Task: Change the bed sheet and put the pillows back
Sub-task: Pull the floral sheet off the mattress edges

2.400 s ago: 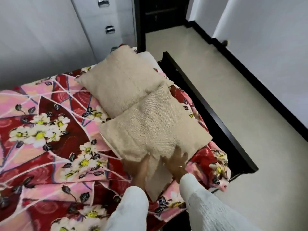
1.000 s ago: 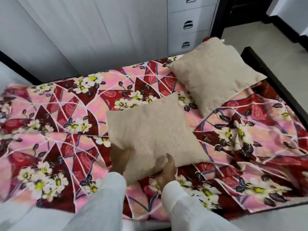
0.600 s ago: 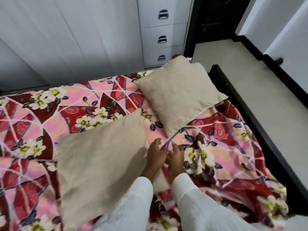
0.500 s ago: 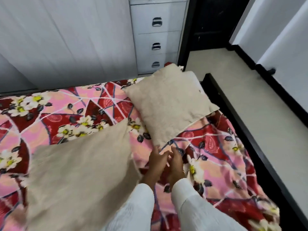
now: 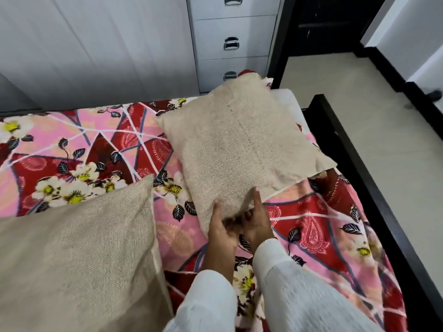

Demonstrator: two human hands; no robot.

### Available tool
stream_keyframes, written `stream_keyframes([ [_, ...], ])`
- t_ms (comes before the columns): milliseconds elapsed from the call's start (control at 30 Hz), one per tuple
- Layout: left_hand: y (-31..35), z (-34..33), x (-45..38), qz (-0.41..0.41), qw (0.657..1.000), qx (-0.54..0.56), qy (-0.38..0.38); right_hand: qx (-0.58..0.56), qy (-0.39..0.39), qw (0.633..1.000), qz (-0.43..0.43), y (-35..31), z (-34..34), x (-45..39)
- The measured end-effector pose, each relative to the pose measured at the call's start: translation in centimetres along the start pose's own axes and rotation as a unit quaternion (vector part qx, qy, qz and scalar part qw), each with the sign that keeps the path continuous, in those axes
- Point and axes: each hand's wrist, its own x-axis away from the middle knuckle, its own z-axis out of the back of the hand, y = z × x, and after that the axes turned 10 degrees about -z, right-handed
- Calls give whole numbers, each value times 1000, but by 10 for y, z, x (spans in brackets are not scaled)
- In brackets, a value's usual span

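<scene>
A red and pink floral bed sheet (image 5: 96, 149) covers the bed. One beige pillow (image 5: 242, 144) lies at the far right corner of the bed. My left hand (image 5: 221, 230) and my right hand (image 5: 255, 222) grip its near corner together, thumbs on top and fingers underneath. A second beige pillow (image 5: 79, 255) lies at the near left, apart from both hands. White sleeves cover both forearms.
A grey drawer cabinet (image 5: 232, 41) stands behind the bed's far corner, next to a pale wall (image 5: 96, 44). The black bed frame (image 5: 359, 164) runs along the right side, with beige floor (image 5: 383, 116) beyond it. White mattress (image 5: 286, 101) shows behind the far pillow.
I carried one pillow from the right side to the near left and let go of it. Both hands then reached forward and took hold of the other pillow's near corner.
</scene>
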Motion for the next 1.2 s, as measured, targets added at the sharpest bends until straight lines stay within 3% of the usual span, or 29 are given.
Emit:
stream_keyframes([
  [133,9,6,3,-19,996,70,-51,16,-51,998,41,-9,-25,0],
  [233,35,1,0,-47,991,84,-90,71,-110,991,-3,-17,-55,13],
  [300,65,-2,3,-70,984,107,-126,87,-148,984,-43,-11,-82,36],
  [500,180,24,25,-133,960,102,-226,28,-249,968,12,52,-161,86],
  [567,220,48,25,-152,957,92,-228,24,-260,965,9,88,-187,102],
  [733,322,119,17,-229,961,43,-149,67,-307,949,-12,188,-253,123],
  [867,364,174,1,-225,971,34,-71,101,-255,961,-43,264,-279,109],
  [933,363,192,-2,-203,979,28,-24,133,-193,972,-31,292,-272,94],
  [1067,337,197,8,-163,986,-2,13,141,-176,974,-20,308,-243,89],
  [1133,313,186,14,-192,979,-64,18,206,-141,968,24,298,-236,93],
  [1200,285,171,20,-270,946,-174,52,348,-79,929,103,277,-225,102],
])
